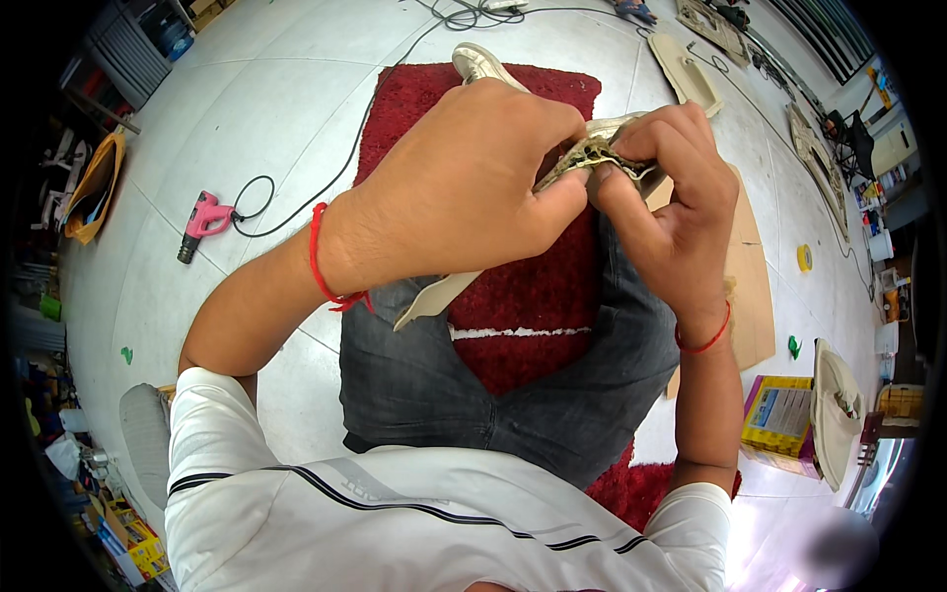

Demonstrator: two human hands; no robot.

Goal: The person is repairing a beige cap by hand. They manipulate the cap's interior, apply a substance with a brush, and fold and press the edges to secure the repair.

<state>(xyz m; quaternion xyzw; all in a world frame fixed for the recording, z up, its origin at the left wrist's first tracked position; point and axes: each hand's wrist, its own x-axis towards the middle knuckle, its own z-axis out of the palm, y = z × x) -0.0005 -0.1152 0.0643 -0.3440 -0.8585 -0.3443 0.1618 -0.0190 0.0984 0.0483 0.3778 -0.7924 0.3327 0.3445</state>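
Note:
My left hand (454,183) is closed on a cream trim panel (439,298), thumb and fingers pinching its edge. Much of the panel is hidden behind that hand; one pointed end shows below the wrist and a rounded end above the knuckles. The thumb and fingers of my right hand (676,197) pinch the same edge from the right. Between the two thumbs, a ragged strip (598,154) of the edge looks yellowish-brown with dark spots. Both hands are raised over my lap and the red rug (528,296).
On the white tiled floor at left lies a pink heat gun (205,221) with a black cord. A tan board (752,286) lies to my right, near a yellow tape roll (805,259). More beige panels (683,74) lie at far right. A yellow-and-purple box (777,416) stands nearer.

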